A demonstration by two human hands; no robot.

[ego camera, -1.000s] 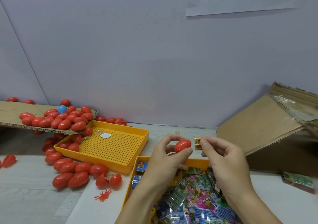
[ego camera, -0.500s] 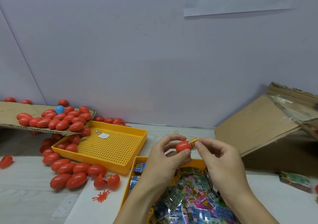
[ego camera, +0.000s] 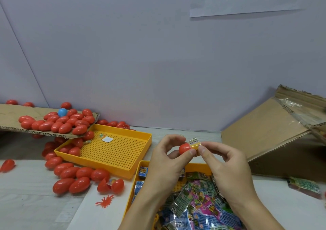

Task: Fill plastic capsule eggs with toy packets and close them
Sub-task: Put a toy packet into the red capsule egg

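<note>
The left hand [ego camera: 163, 164] and right hand [ego camera: 227, 166] are bare, the forearms without sleeves, rings or watch.

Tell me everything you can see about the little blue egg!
The blue egg is the only blue one among the many red eggs. It looks like smooth, shiny plastic. It sits on the cardboard sheet at the far left, near the wall, with red eggs pressed against it and hiding its lower part. No hand touches it.
</note>
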